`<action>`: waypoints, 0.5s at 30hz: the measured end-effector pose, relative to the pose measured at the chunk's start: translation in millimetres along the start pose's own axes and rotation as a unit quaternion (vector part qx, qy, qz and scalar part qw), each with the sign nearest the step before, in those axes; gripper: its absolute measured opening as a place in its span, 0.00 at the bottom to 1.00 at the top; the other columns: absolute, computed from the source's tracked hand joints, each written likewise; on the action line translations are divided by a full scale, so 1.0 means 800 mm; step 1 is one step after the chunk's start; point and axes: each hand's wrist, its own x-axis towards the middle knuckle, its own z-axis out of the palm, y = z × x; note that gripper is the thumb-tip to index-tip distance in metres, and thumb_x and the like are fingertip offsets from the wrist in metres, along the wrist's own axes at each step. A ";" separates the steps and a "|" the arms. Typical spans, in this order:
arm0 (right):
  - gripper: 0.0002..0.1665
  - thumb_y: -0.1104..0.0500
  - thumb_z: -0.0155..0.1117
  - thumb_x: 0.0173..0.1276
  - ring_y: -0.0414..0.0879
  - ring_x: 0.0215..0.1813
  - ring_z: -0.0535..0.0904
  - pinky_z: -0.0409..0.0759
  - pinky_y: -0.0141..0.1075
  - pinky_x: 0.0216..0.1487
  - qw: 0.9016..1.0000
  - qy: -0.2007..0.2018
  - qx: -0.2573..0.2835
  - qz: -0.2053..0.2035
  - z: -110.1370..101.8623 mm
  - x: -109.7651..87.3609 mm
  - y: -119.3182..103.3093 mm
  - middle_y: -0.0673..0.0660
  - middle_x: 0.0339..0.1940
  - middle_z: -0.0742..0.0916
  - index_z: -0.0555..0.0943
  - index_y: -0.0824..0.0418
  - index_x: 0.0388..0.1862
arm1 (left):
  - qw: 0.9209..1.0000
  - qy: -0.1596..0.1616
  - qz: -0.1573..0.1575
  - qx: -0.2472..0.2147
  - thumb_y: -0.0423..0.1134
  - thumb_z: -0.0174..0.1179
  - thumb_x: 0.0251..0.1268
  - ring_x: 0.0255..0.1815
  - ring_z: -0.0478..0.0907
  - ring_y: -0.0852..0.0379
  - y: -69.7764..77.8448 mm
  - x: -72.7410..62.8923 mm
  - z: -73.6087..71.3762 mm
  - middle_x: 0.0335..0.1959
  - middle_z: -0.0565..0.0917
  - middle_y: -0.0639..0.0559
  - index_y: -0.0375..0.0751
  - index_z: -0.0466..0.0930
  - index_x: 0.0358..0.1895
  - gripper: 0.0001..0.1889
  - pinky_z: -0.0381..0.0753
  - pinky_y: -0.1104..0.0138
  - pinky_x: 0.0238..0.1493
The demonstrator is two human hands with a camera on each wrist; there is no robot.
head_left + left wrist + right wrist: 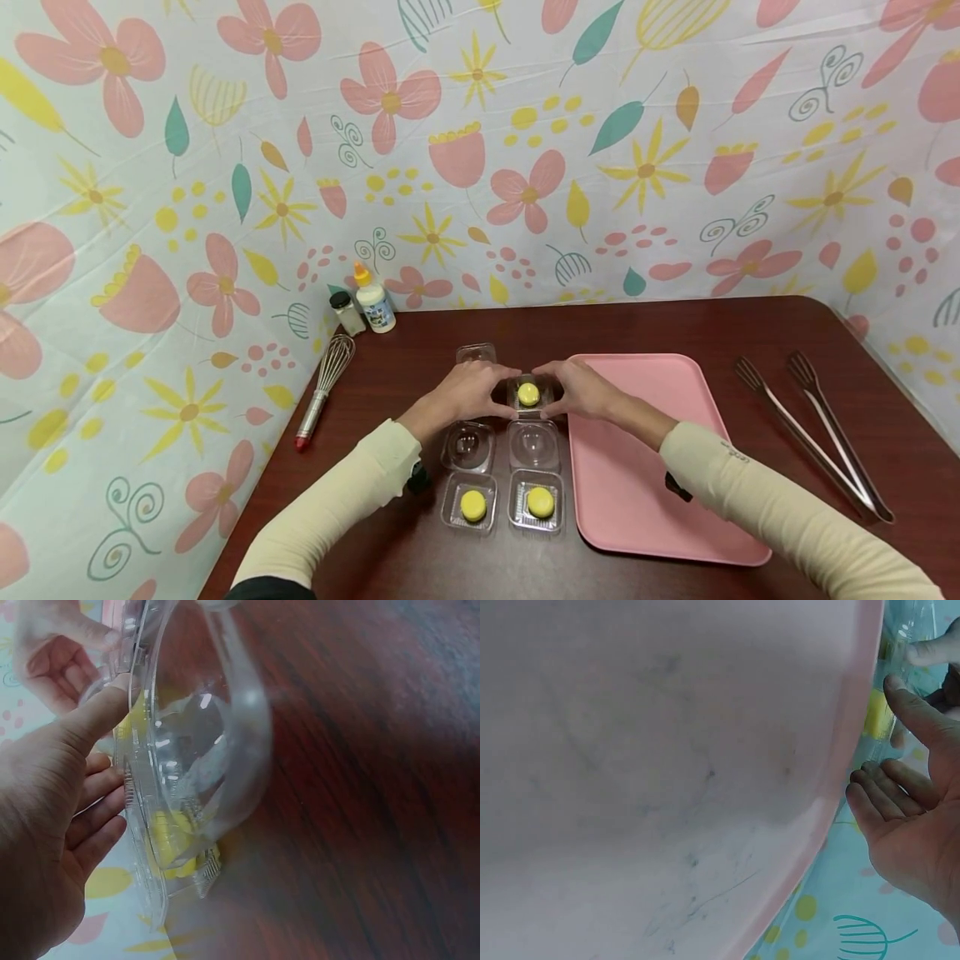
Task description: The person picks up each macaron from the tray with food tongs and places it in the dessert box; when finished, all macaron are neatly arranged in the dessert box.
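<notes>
Clear box, yellow round inside, pinched by left hand and right hand.
Lying directly between the two, neither nearer; squarish, with no obvious long axis; just left of the pink tray, just beyond an open box on the surface.

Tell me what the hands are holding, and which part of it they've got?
The left hand and right hand hold a clear plastic clamshell container with a yellow macaron inside, each by its own side edge.

Yellow macarons, pink tray, flowered backdrop
</notes>
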 end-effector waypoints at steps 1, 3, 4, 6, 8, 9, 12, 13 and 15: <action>0.44 0.56 0.90 0.52 0.57 0.57 0.86 0.84 0.52 0.60 1.000 0.000 0.000 0.000 0.001 0.000 0.000 0.66 0.57 0.89 0.81 0.75 0.64 | 1.000 0.001 0.001 0.000 0.66 0.74 0.61 0.59 0.85 0.52 0.001 0.000 0.000 0.64 0.86 0.55 0.50 0.81 0.73 0.40 0.84 0.54 0.59; 0.45 0.56 0.91 0.52 0.57 0.58 0.86 0.83 0.52 0.61 1.000 0.000 -0.001 0.002 0.001 0.000 0.001 0.66 0.57 0.89 0.81 0.75 0.64 | 1.000 0.002 0.001 0.003 0.67 0.74 0.60 0.58 0.85 0.52 0.001 0.000 -0.001 0.63 0.86 0.55 0.50 0.81 0.72 0.40 0.84 0.54 0.59; 0.45 0.56 0.91 0.52 0.57 0.58 0.86 0.83 0.52 0.61 1.000 -0.001 -0.001 0.004 0.001 0.000 0.001 0.66 0.58 0.89 0.81 0.75 0.64 | 1.000 0.003 0.001 0.004 0.67 0.74 0.60 0.58 0.85 0.52 0.001 0.000 -0.001 0.63 0.86 0.55 0.50 0.81 0.72 0.40 0.84 0.54 0.59; 0.46 0.56 0.90 0.53 0.58 0.60 0.85 0.82 0.52 0.62 1.000 -0.005 0.001 0.008 0.000 0.001 0.002 0.67 0.60 0.88 0.80 0.75 0.66 | 1.000 0.001 -0.001 0.008 0.67 0.73 0.61 0.59 0.85 0.52 0.001 0.001 -0.001 0.64 0.86 0.55 0.51 0.80 0.73 0.40 0.84 0.54 0.59; 0.47 0.56 0.90 0.54 0.59 0.62 0.84 0.81 0.53 0.64 1.000 -0.015 0.002 0.011 -0.001 0.000 0.002 0.67 0.62 0.87 0.79 0.75 0.67 | 1.000 -0.003 -0.003 0.012 0.68 0.73 0.61 0.60 0.84 0.52 0.000 0.001 -0.001 0.65 0.85 0.55 0.51 0.80 0.73 0.41 0.84 0.53 0.59; 0.48 0.56 0.89 0.54 0.60 0.64 0.83 0.80 0.53 0.65 1.000 -0.021 0.002 0.010 -0.003 0.000 0.001 0.68 0.64 0.86 0.78 0.75 0.69 | 1.000 -0.004 -0.004 0.014 0.69 0.72 0.61 0.60 0.84 0.52 0.000 0.001 -0.001 0.65 0.85 0.55 0.52 0.79 0.74 0.41 0.84 0.53 0.59; 0.51 0.56 0.88 0.56 0.61 0.54 0.86 0.81 0.53 0.64 0.999 -0.038 0.010 0.011 -0.009 -0.002 0.000 0.69 0.65 0.84 0.74 0.75 0.73 | 1.000 -0.009 -0.003 0.012 0.68 0.72 0.61 0.61 0.84 0.53 -0.001 0.000 -0.003 0.66 0.85 0.55 0.50 0.78 0.75 0.42 0.84 0.53 0.60; 0.52 0.56 0.88 0.57 0.62 0.48 0.87 0.83 0.53 0.60 0.999 -0.041 0.014 0.013 -0.012 -0.004 -0.001 0.71 0.60 0.86 0.72 0.75 0.74 | 1.000 -0.009 -0.002 0.010 0.68 0.73 0.61 0.61 0.83 0.53 -0.001 0.000 -0.004 0.66 0.84 0.54 0.50 0.78 0.75 0.43 0.84 0.53 0.60; 0.52 0.58 0.87 0.58 0.65 0.50 0.86 0.81 0.55 0.62 0.999 -0.033 0.017 0.008 -0.018 -0.006 -0.002 0.72 0.61 0.85 0.71 0.75 0.75 | 1.000 -0.010 -0.002 0.006 0.68 0.73 0.61 0.63 0.82 0.53 -0.001 -0.003 -0.007 0.67 0.83 0.53 0.49 0.76 0.76 0.44 0.83 0.54 0.60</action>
